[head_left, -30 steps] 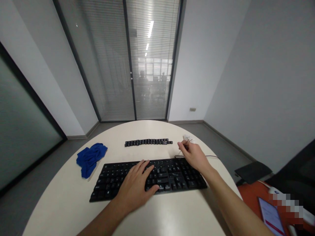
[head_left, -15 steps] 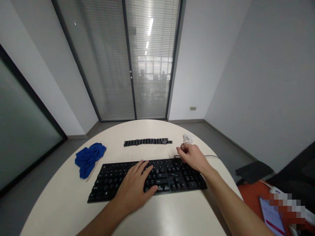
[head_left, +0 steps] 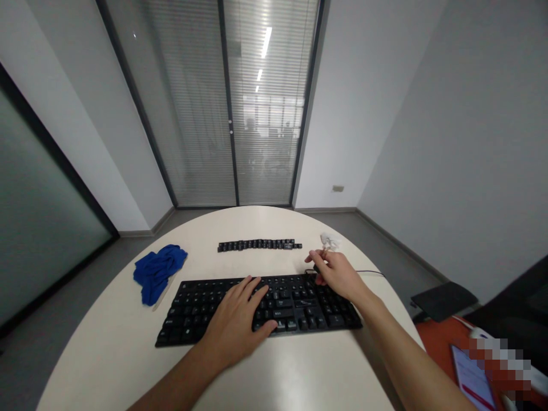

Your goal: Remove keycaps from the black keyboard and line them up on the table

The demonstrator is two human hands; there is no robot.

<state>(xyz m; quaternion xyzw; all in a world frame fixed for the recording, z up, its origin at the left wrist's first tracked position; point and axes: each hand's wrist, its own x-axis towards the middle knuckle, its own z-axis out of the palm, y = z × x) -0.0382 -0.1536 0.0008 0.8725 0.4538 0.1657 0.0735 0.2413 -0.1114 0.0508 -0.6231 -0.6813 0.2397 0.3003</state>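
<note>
A black keyboard [head_left: 278,313] lies on the round cream table [head_left: 299,377]. Across its middle rests my left hand [head_left: 237,322], fingers spread and flat on the keys. My right hand [head_left: 336,274] is over the keyboard's far right part, fingers bent together around a small dark piece, perhaps a keycap, near the cable [head_left: 370,272]. Beyond the keyboard, small black keycaps [head_left: 259,245] stand in two rows. A crumpled white tissue or cloth [head_left: 330,241] lies just past my right hand.
A blue cloth [head_left: 158,273] lies at the table's left, with a thin pale stick [head_left: 165,295] beside it. To the right, past the table edge, are an orange seat [head_left: 432,339] and a phone [head_left: 471,371]. Glass doors [head_left: 205,114] stand behind the table.
My right hand has turned slightly and its fingers have shifted, showing a dark piece between them. My left hand stays on the keys. The view has moved a little.
</note>
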